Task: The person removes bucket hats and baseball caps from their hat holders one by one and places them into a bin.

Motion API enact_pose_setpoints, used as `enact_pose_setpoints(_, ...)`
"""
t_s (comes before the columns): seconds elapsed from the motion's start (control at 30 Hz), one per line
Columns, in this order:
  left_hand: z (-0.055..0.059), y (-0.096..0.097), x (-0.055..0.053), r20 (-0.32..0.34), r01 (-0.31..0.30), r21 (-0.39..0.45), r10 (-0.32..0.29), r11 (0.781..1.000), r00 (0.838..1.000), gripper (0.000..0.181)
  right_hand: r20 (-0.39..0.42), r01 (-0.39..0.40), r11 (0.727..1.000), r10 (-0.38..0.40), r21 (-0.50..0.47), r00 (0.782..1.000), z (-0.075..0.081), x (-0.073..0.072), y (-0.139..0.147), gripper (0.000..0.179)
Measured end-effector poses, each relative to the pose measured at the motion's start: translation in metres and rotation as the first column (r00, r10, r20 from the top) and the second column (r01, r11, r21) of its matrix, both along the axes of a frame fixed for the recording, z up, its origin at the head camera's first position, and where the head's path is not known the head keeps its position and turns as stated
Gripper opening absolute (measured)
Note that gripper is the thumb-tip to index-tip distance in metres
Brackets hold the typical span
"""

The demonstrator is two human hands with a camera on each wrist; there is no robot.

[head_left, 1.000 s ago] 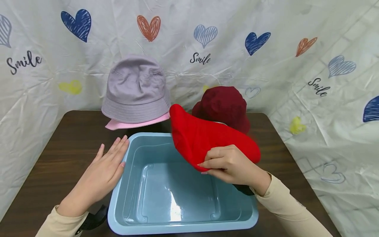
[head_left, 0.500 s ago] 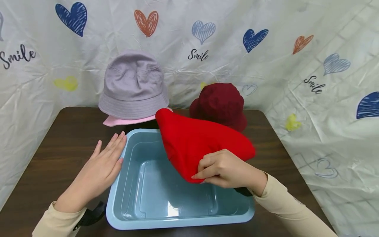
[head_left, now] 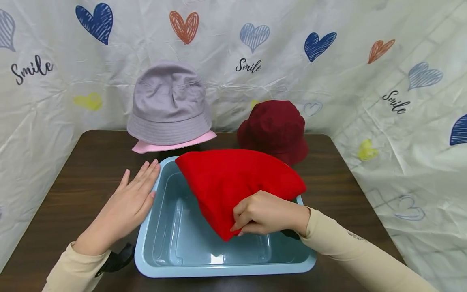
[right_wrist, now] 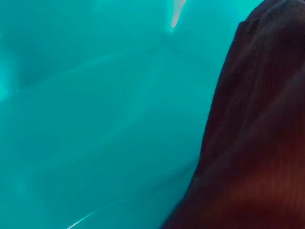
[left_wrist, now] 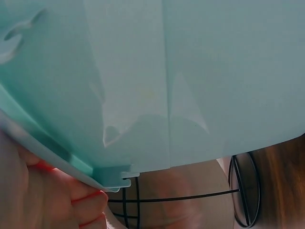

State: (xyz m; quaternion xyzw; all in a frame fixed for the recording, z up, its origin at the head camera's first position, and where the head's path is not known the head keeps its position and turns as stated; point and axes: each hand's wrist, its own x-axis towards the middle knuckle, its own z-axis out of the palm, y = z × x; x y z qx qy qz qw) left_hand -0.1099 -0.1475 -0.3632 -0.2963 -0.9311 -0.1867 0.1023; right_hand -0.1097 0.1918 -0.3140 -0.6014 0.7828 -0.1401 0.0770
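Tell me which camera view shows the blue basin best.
The head view: it shows most of the blue basin, rim and inside, though the red hat and right hand cover part. The left wrist view shows only an outer wall and rim edge; the right wrist view, a blurred inside surface, with dark fabric hiding part.

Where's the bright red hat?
In the head view, the bright red hat is in the right hand, over the tub, in front of the maroon hat.
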Motion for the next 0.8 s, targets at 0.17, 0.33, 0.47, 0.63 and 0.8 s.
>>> enact_pose_setpoints(0.17,0.002,0.000,-0.002,0.007,0.001,0.001,-0.001,1.000,1.000,0.062,0.078,-0.015,0.997,0.009,0.082,0.997,-0.001,-0.002,-0.009,0.015)
enact_pose_setpoints(0.33,0.004,-0.002,-0.003,0.028,0.006,-0.001,-0.006,1.000,1.000,0.063,0.193,0.022,0.970,-0.070,0.240,0.979,-0.007,0.000,-0.023,0.017)
enact_pose_setpoints(0.47,0.004,-0.003,-0.004,0.030,0.009,0.000,-0.009,1.000,1.000,0.062,0.186,0.101,0.908,-0.191,0.407,0.964,-0.019,0.002,-0.038,0.016)
enact_pose_setpoints(0.63,0.002,0.000,-0.004,0.044,0.009,0.001,-0.009,1.000,0.999,0.061,0.153,0.065,0.827,-0.180,0.558,0.972,-0.038,0.006,-0.049,0.012)
enact_pose_setpoints(0.8,0.002,0.000,-0.001,0.046,0.004,-0.011,-0.003,1.000,0.999,0.061,0.314,-0.010,0.776,-0.243,0.631,0.918,-0.044,0.004,-0.051,0.032)
